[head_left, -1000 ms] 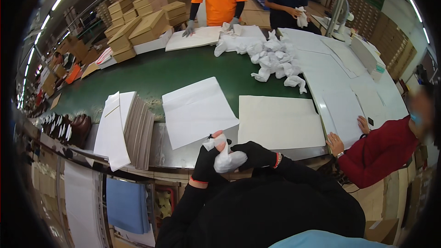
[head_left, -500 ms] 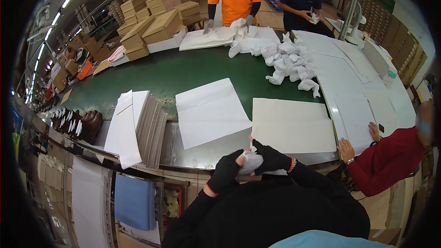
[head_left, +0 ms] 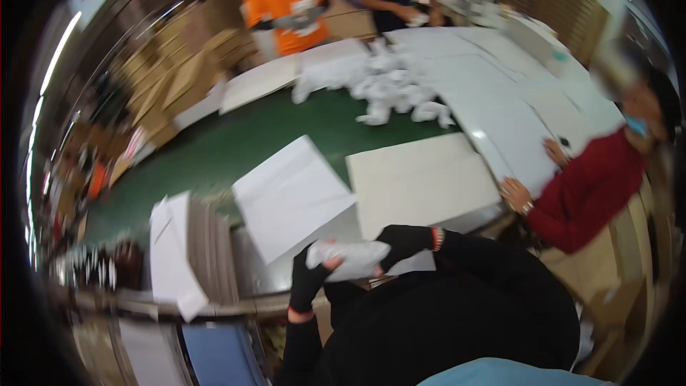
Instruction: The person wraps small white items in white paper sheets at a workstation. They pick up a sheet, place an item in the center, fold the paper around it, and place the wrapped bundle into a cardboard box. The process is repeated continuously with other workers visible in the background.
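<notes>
A bundle of crumpled white tissue paper (head_left: 348, 259) lies across both my hands at the bench's front edge; whatever may be inside it is hidden. My left hand (head_left: 308, 280), in a black fingerless glove, grips its left end. The black-gloved right hand (head_left: 404, 244) closes on the other end, with a corner of white paper (head_left: 420, 263) showing just below it. Ahead of the bundle, a white sheet (head_left: 289, 196) is spread at an angle. A cream sheet or thin pile (head_left: 421, 175) rests beside it on the right.
A tall stack of paper (head_left: 170, 243) stands at the left beside brown shoes (head_left: 127, 266). Crumpled white paper bundles (head_left: 396, 86) heap on the green belt (head_left: 200, 146). A person in a red sleeve (head_left: 572, 193) stands close at the right; two people work at the far side.
My hands have moved apart, and the white bundle now shows longer between them. The view has swung right and tilted. The person in orange has lifted a white bundle off the table.
</notes>
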Demonstrator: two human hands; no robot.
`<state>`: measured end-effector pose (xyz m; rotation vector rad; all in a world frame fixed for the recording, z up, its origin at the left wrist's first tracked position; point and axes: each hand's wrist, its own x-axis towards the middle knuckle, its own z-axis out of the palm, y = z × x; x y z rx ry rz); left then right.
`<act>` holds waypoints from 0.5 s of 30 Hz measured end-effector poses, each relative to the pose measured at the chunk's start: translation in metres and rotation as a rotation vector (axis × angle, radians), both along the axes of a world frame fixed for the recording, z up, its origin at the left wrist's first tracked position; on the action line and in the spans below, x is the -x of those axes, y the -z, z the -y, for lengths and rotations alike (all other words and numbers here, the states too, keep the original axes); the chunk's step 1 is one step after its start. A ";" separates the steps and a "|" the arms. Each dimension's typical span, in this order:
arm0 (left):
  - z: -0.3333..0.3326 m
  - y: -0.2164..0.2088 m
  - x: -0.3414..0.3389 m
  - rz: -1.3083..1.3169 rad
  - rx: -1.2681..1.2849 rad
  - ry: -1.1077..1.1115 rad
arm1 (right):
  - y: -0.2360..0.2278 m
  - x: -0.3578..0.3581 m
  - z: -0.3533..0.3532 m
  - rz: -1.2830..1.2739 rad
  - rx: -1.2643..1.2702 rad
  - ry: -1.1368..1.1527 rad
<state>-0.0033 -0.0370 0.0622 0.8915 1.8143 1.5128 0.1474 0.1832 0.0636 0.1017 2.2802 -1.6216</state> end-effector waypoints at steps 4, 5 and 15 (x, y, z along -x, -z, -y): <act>0.006 0.014 -0.008 0.359 -0.101 -0.024 | 0.000 0.002 0.002 -0.104 0.103 -0.073; 0.010 0.021 -0.010 0.442 -0.142 -0.010 | -0.020 0.004 0.005 -0.087 0.135 -0.149; 0.018 0.064 -0.020 0.695 -0.375 0.145 | -0.030 0.017 -0.020 -0.397 0.184 -0.279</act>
